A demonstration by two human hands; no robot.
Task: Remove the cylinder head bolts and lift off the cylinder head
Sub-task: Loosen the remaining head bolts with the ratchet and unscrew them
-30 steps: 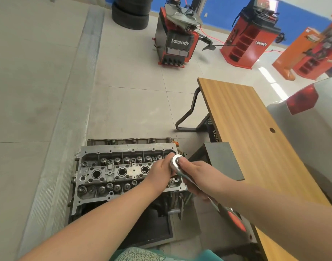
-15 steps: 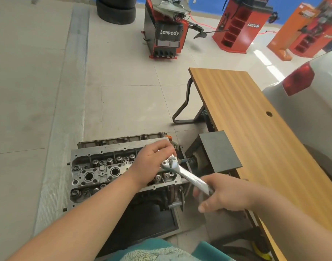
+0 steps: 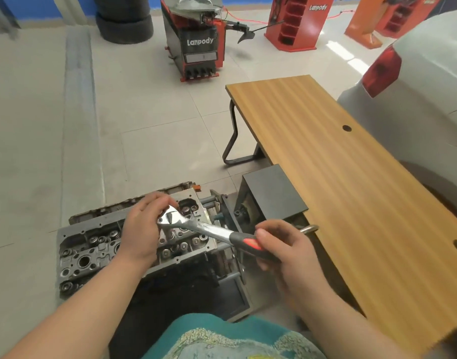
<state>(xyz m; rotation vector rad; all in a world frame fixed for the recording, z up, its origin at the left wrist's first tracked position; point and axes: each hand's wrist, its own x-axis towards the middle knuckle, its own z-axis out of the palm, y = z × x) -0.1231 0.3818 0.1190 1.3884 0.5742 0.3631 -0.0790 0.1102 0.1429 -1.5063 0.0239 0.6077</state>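
Note:
A grey cylinder head (image 3: 92, 250) with valve springs and round bores sits on an engine stand in front of me. A chrome ratchet wrench (image 3: 196, 226) with a black and red grip stands on a socket over the head's right part. My left hand (image 3: 142, 229) cups the ratchet's head and steadies it from the left. My right hand (image 3: 287, 252) is closed around the black and red grip, out to the right of the head. The socket's lower end and the bolt under it are hidden.
A long wooden table (image 3: 351, 190) runs along the right, with a black box (image 3: 271, 195) at its near-left side. A white car (image 3: 416, 86) stands beyond it. Red tyre machines (image 3: 196, 42) and stacked tyres (image 3: 123, 22) stand across the tiled floor.
My right hand has slid from the ratchet's head down to the grip and swung the handle out to the right. The left hand stays on the ratchet's head. My view has tilted down.

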